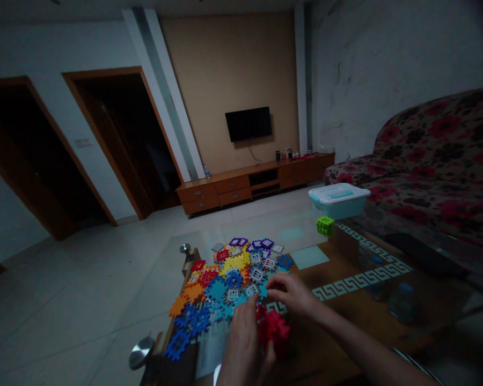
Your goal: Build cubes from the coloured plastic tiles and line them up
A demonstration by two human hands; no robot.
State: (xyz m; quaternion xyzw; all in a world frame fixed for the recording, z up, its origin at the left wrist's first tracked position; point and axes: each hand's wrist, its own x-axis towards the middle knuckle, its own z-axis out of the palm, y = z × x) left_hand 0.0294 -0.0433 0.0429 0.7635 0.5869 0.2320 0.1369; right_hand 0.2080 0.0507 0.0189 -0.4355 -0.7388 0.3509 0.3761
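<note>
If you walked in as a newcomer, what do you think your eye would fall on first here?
First, the heap of colourful plastic interlocking tiles on the glass-topped table, with the left hand against a red tile stack at its near edge. Next, the teal box with a white lid farther along, beside the floral sofa.

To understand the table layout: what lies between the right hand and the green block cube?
The head view shows a pale turquoise square between the right hand and the green block cube.
</note>
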